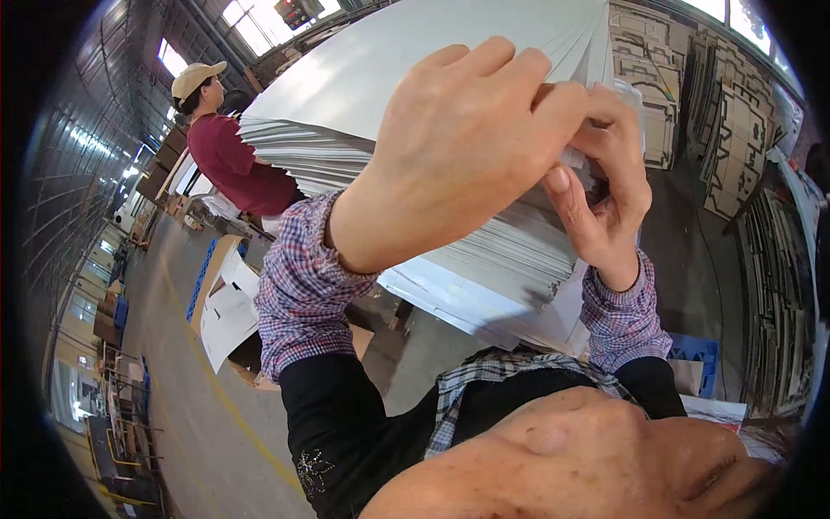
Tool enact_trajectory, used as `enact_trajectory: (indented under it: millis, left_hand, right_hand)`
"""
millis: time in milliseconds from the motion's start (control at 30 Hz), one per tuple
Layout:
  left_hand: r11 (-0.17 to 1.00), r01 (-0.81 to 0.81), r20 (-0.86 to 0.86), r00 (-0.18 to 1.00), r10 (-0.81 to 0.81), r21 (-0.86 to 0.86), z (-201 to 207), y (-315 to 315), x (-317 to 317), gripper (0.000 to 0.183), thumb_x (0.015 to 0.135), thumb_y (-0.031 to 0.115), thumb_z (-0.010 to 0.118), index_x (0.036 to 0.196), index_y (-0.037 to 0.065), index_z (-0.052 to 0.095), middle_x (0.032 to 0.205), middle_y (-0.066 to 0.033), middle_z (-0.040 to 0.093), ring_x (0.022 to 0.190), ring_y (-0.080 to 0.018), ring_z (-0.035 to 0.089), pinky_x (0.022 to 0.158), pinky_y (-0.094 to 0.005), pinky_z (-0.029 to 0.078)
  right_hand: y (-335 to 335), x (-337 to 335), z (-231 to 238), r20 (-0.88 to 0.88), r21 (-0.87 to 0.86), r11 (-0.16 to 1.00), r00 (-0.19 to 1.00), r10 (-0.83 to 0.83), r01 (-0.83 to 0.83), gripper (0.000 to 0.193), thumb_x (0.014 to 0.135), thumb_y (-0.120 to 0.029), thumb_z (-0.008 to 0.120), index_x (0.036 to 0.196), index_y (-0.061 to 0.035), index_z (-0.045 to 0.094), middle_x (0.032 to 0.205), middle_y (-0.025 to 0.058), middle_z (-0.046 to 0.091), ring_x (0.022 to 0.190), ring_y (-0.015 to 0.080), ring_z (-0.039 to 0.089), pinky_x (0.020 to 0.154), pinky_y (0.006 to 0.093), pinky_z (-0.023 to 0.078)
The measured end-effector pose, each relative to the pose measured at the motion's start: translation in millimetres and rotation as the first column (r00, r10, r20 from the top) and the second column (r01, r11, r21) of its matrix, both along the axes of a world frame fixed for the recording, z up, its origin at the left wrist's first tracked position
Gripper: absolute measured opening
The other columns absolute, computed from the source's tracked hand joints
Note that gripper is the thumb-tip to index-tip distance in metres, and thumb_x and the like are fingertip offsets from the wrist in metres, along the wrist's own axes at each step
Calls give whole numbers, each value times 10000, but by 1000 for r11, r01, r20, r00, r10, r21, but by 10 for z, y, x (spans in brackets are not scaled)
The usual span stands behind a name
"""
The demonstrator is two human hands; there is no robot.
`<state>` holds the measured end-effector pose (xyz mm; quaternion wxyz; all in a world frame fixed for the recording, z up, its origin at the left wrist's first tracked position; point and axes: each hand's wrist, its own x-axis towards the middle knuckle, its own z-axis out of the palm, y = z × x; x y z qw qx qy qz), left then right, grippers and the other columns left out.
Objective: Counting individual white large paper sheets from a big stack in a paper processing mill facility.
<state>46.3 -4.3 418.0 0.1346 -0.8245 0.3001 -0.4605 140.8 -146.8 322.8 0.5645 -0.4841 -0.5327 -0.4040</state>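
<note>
A tall stack of large white sheets rises in front of me, its layered edges facing me. My left hand is over the stack's near right corner, its fingers curled in and their tips hidden. Right beside it, my right hand bends its fingers and thumb round that corner, closed on the sheets' edges. Near the hands, several top sheets fan apart and lift at the corner. How many sheets lie between the fingers is hidden.
A co-worker in a dark red shirt and cap stands beyond the stack at left. Cut wooden boards lean at right. A blue pallet lies low at right. Loose white sheets rest at left, beside a yellow floor line.
</note>
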Motion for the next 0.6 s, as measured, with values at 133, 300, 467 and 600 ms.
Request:
enact_trajectory:
  millis: [133,300,467,600]
  left_hand:
    - [999,53,19,998,-53,4,-29,59,-4,190,699,5,678,872,52,614,753,-71,515,677,-254,542,574,-373,442]
    - [1000,-27,-100,995,26,-6,-7,181,-198,174,750,-8,703,905,29,634,808,-81,579,731,-267,579,606,-366,463]
    - [998,-56,-310,949,48,-19,111,130,-336,188,780,-6,724,959,-10,666,854,-109,636,751,-286,608,644,-375,490]
    - [998,-38,-315,949,21,-48,96,90,-327,197,781,-4,724,969,-11,666,853,-104,638,736,-282,607,633,-363,491]
  right_hand:
    - [-12,-4,-1,10,-54,992,994,-112,113,283,784,-164,793,1016,-9,747,1085,154,649,1061,331,591,1007,502,415]
    - [-31,17,-10,13,-56,994,995,-95,95,267,804,-172,774,1033,-36,747,1095,146,659,1096,331,593,1043,514,391]
    - [-62,53,-35,-65,-77,997,997,-30,25,275,833,-182,746,1081,-62,733,1111,135,666,1129,320,584,1074,516,362]
    - [-33,2,-14,-56,-66,996,997,-59,55,276,823,-170,755,1071,-53,729,1103,145,664,1121,314,579,1048,492,387]
